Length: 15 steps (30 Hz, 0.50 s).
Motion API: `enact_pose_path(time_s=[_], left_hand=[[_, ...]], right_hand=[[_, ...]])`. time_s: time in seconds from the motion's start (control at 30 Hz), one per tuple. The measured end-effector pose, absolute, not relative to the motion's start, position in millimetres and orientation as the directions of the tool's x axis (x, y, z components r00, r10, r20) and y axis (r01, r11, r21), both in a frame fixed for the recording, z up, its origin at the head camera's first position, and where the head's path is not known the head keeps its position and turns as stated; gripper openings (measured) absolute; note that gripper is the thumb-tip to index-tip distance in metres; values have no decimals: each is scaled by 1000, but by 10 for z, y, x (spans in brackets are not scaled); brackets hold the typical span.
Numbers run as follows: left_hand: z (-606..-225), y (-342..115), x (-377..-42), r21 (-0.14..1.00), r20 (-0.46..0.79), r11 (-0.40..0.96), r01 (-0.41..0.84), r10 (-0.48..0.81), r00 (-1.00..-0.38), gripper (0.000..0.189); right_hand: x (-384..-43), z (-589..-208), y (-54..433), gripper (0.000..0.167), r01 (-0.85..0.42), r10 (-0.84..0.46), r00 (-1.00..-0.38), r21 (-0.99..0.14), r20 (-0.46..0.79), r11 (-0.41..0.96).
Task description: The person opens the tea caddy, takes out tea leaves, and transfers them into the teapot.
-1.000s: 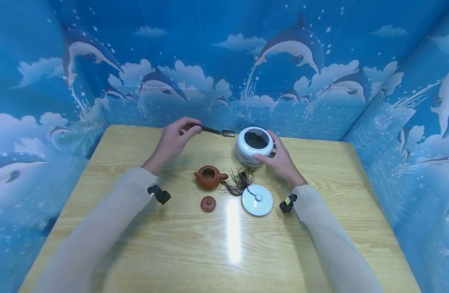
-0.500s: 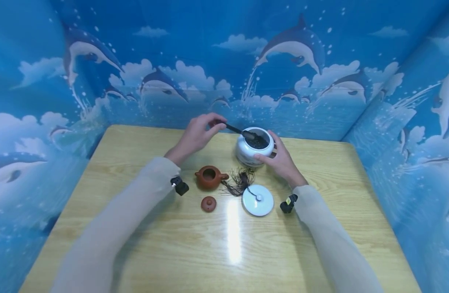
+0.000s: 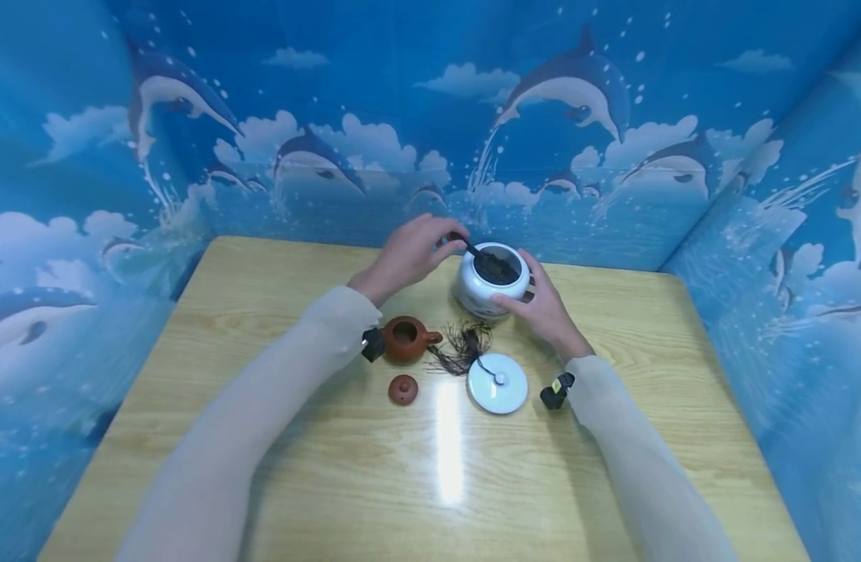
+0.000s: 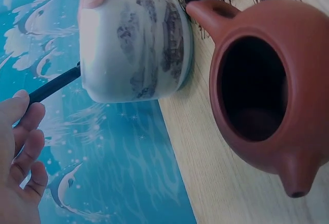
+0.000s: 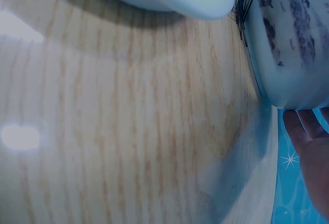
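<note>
My left hand point(image 3: 414, 254) pinches the dark handle of a tea scoop point(image 4: 54, 85) between thumb and fingers. The scoop's far end is down inside a white jar point(image 3: 481, 303) and cannot be made out among dark tea leaves point(image 3: 498, 272). Around the jar's right side, my right hand point(image 3: 545, 310) grips with the thumb in front and fingers behind. The jar bears a dark painted pattern, seen in both wrist views. A brown clay teapot point(image 4: 234, 154) stands uncovered below my left wrist, its inside dark.
In front of the teapot lies its small brown lid point(image 3: 403, 389). The white jar lid point(image 3: 497, 394) with a dark tassel point(image 3: 470, 339) lies before the jar. A blue dolphin-print curtain point(image 3: 374, 94) hangs behind the wooden table point(image 3: 346, 460).
My left hand has moved right, bringing the scoop from beside the jar over its rim and down into the tea leaves. My right hand has kept its grip on the jar.
</note>
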<state>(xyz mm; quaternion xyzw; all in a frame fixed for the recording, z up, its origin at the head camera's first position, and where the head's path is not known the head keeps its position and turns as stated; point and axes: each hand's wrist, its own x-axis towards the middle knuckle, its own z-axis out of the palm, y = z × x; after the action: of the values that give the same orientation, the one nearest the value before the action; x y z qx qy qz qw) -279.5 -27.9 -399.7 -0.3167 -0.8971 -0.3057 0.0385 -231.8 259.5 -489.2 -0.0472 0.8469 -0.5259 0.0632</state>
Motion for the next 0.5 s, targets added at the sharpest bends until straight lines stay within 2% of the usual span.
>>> enact_pose_path(time_s=[0.27, 0.5], left_hand=[[-4017, -201, -2842, 327, 231, 672, 664, 625, -746, 28], [-4087, -119, -2822, 281, 209, 656, 700, 670, -712, 29]], right_hand=[[-2319, -4902, 2594, 114, -19, -147, -988, -898, -51, 440], [-2328, -4921, 2599, 112, -38, -154, -988, -904, -30, 425]])
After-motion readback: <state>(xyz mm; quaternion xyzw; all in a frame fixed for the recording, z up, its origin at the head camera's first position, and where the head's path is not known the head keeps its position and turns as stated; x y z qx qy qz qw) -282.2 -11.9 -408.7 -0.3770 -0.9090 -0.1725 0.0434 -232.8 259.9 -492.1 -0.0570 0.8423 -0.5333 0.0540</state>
